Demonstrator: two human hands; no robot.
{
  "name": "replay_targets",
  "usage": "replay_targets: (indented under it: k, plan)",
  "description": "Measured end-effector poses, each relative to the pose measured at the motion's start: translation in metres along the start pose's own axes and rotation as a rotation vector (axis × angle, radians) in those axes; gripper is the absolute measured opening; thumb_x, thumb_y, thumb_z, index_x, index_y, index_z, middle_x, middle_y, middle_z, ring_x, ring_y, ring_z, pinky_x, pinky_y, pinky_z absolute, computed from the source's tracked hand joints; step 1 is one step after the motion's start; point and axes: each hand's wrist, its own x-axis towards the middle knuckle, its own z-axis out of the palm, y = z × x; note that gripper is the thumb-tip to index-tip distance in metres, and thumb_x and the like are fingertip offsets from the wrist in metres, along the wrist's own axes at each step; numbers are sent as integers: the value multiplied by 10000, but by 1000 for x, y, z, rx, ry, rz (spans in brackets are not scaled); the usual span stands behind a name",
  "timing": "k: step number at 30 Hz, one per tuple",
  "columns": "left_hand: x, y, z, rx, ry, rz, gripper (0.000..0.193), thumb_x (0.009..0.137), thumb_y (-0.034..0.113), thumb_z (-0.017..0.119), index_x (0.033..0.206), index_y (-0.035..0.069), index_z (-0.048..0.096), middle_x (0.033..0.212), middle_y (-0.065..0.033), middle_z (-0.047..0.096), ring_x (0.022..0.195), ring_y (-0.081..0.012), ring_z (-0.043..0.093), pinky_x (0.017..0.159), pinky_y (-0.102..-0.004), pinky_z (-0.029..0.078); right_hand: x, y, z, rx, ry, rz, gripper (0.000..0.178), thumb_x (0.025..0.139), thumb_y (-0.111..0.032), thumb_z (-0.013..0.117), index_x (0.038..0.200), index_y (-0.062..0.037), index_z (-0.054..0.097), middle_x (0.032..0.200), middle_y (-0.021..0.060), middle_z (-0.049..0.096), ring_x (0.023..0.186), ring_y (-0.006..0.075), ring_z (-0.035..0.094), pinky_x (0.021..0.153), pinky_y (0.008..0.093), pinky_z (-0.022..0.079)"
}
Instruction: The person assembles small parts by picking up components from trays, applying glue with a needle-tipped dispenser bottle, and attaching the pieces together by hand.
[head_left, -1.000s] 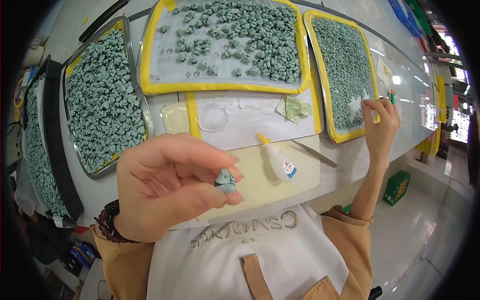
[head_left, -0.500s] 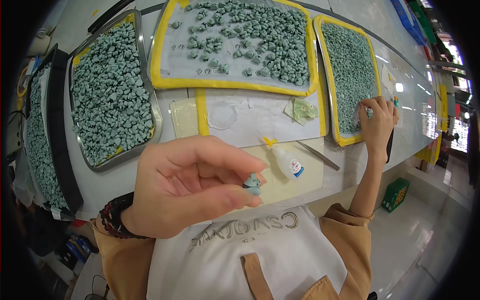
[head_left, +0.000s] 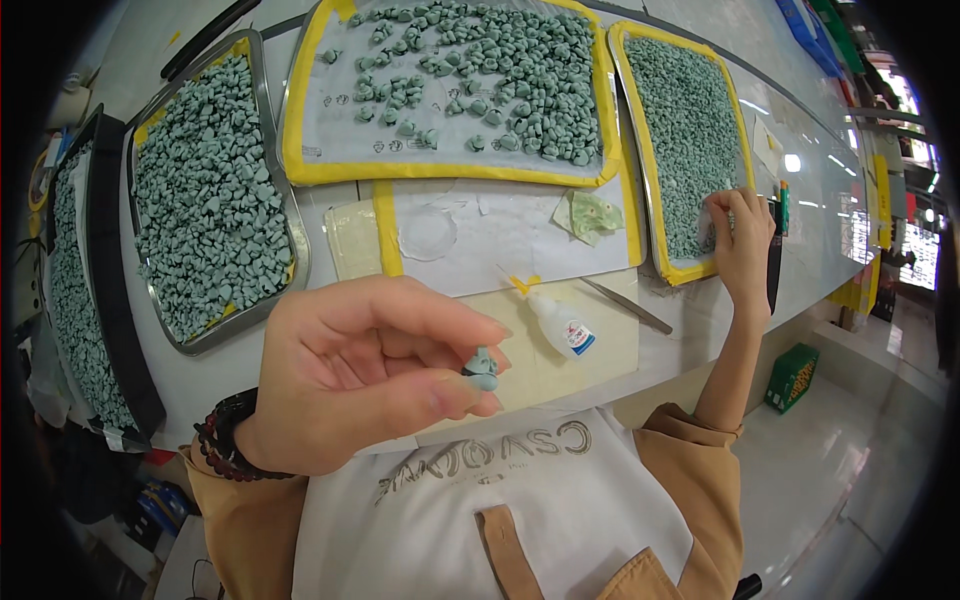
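Between the thumb and fingers of my left hand (head_left: 370,365) is a small grey-green molded part (head_left: 482,369), held up close in front of the apron. My right hand (head_left: 745,235) reaches to the near corner of the right tray (head_left: 672,268), which has yellow-taped edges and is full of tiny grey-green pieces (head_left: 680,130). Its thumb and fingertips are drawn together over these pieces; whatever they pinch is too small to make out. A glue bottle (head_left: 562,325) with a yellow cap and thin nozzle lies between my hands, beside metal tweezers (head_left: 630,306).
A yellow-edged board (head_left: 340,110) at the far middle carries scattered grey-green parts. Left of it stand a metal tray (head_left: 297,235) and a black tray (head_left: 118,270), both heaped with similar pieces. A green crumpled wrapper (head_left: 592,217) lies on a white sheet (head_left: 480,240).
The whole view has shifted slightly, moving the trays and bottle a little left in the picture. My left hand keeps its pinch, and my right hand stays at the right tray's corner.
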Motion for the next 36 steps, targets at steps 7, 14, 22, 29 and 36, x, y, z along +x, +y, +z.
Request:
replay_targets:
  k: [7,14,22,29,36]
  plan:
    - [1,-1,-3,3,-20,1,268,759,-100,532,1026,-115,505,932,-168,581,839,-188,607,748,-265,492,-5,-6,-9,-89,124,64,52,738,-132,613,749,-81,616,716,14,523,733,191,489,747,331,320]
    - [2,2,5,84,50,-31,226,756,-38,562,970,-85,510,895,-180,568,736,-203,615,637,-260,516,1,-12,3,-236,0,235,81,714,-167,625,733,-88,627,740,-6,559,738,179,511,757,336,330]
    - [4,-5,3,67,60,-52,227,735,-48,587,953,-84,533,894,-192,562,712,-215,616,615,-271,532,-5,-105,-57,213,236,-161,109,622,-112,674,686,-74,594,708,8,533,659,185,494,723,382,379]
    - [-1,-4,6,255,-23,67,231,701,-86,615,931,-85,592,922,-189,566,795,-199,591,655,-249,504,-12,-188,-64,342,442,-525,177,644,-158,663,733,-220,523,685,-47,446,623,135,461,826,454,366]
    - [-4,-3,6,263,-23,61,263,660,-125,633,916,-65,620,939,-181,570,814,-179,578,656,-221,469,-12,-188,-77,147,372,-602,209,649,-151,665,781,-227,522,741,-54,450,631,130,467,910,477,319]
